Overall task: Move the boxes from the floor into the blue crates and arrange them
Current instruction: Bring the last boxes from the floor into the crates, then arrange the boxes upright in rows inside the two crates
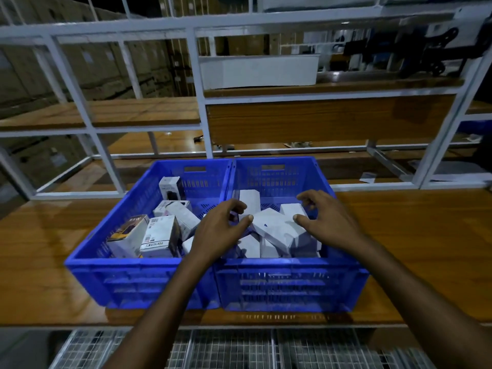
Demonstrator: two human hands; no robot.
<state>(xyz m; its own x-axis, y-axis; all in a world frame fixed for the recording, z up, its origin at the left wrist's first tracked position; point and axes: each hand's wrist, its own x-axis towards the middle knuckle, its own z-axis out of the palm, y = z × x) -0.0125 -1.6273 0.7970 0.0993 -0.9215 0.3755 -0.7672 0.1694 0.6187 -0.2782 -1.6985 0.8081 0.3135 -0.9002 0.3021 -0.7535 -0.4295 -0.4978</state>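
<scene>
We see two blue moulded plastic crates with slotted walls side by side on a glossy wooden table [415, 235], their inner walls touching. The left crate [127, 262] holds printed boxes [157, 235], card cartons lying at mixed angles, with bare floor towards its far wall. The right crate [292, 262] holds plain white boxes [274, 227], jumbled and tilted against each other in its near half.

Both hands reach into the right crate. Our left hand [223, 225] is half curled, its thumb tip at a white box. Our right hand [327, 222] has thumb and bent fingers either side of another. We cannot tell whether either truly grips.

A white metal frame [197, 89] rises just behind the crates.
</scene>
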